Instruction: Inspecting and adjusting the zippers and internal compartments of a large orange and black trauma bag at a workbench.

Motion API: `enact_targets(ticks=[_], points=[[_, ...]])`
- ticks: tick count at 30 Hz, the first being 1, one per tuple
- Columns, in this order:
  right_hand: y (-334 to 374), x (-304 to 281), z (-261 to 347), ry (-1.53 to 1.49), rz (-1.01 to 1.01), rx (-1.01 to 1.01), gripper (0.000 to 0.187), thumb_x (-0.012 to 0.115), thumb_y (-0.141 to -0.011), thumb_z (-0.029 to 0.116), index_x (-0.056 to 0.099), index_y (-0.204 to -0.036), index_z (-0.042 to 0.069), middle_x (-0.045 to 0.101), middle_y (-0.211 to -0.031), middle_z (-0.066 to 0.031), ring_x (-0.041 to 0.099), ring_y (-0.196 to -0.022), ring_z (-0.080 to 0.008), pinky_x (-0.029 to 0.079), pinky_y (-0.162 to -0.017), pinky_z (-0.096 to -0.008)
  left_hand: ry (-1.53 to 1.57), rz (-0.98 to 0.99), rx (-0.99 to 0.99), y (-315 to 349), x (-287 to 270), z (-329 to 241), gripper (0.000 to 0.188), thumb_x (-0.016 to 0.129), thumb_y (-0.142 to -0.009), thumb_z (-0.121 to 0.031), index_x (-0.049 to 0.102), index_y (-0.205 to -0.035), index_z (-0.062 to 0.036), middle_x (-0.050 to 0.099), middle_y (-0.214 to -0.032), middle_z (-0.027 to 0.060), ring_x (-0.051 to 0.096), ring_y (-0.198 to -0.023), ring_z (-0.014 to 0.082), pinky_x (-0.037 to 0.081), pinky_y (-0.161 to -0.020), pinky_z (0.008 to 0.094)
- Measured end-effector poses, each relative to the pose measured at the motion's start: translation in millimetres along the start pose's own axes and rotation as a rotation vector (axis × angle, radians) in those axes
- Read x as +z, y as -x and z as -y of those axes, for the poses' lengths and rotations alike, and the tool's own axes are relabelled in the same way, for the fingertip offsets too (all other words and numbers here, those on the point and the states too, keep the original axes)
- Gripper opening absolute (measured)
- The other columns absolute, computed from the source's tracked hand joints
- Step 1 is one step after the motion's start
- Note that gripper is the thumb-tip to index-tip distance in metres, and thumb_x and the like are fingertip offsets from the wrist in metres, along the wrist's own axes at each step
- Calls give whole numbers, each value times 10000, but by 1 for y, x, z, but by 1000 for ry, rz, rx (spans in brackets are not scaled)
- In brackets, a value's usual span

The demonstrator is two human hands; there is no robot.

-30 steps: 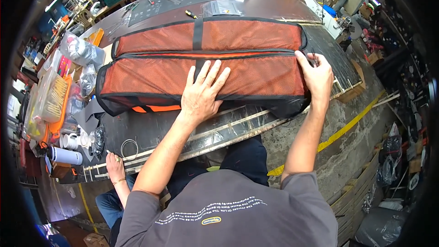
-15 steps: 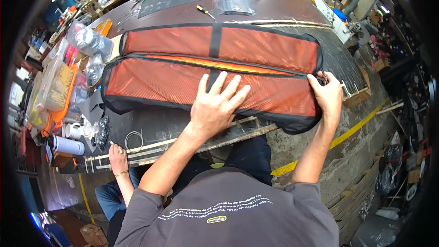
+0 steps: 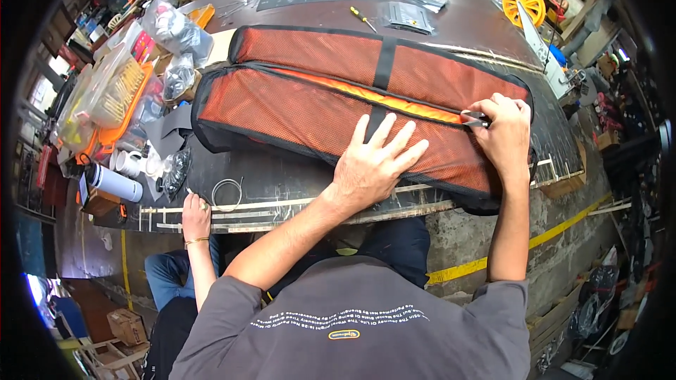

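A long mesh bag (image 3: pixel 296 109), orange-red with black edging and a black cross strap, lies across the table. Its lengthwise slit stands partly apart and bright orange-yellow fabric (image 3: pixel 394 102) shows inside. My left hand (image 3: pixel 370 165) rests on the near panel beside the strap, fingers spread, holding nothing. Toward the slit's right end, my right hand (image 3: pixel 503 127) is closed around a small dark, pointed metal-looking tool (image 3: pixel 475 119), which resembles thread snips. Its tip lies at the slit's edge; my fingers hide the rest.
At left stand a clear plastic box (image 3: pixel 116 91), filled bags, a white bottle (image 3: pixel 113 181) and a wire coil (image 3: pixel 227 195). Another person's hand (image 3: pixel 196 217) touches the near table edge. A screwdriver (image 3: pixel 362 19), plastic packets (image 3: pixel 407 17) and a yellow wheel (image 3: pixel 524 5) are farther back.
My right hand has moved from the bag's right end leftward along the slit, and the dark pointed tool now shows in it. My left hand stays flat on the near panel. The view has shifted.
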State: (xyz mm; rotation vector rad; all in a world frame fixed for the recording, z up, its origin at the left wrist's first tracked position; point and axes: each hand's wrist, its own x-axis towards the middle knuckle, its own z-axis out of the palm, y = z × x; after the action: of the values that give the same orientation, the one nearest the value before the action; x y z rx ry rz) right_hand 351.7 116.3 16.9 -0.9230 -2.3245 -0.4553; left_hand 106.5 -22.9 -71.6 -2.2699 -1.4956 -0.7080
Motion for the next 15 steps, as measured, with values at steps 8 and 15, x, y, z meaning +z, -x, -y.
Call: enact_targets(ticks=[8, 15], points=[[-12, 9, 11, -180, 37, 23, 166, 867, -881, 260, 773, -923, 129, 694, -852, -57, 708, -876, -300, 485, -859, -458, 2, -33, -13, 12, 6, -5, 727, 802, -865, -241, 627, -1569, -282, 574, -1637, 89, 529, -1492, 382, 406, -1206, 660], [-14, 25, 45, -205, -37, -201, 148, 854, -860, 195, 738, -935, 142, 659, -862, -30, 666, -870, -289, 465, -931, -456, 167, 71, 4, 17, -22, -4, 739, 852, -862, -444, 646, -1544, -249, 576, -1631, 112, 494, -1531, 410, 312, -1265, 689]])
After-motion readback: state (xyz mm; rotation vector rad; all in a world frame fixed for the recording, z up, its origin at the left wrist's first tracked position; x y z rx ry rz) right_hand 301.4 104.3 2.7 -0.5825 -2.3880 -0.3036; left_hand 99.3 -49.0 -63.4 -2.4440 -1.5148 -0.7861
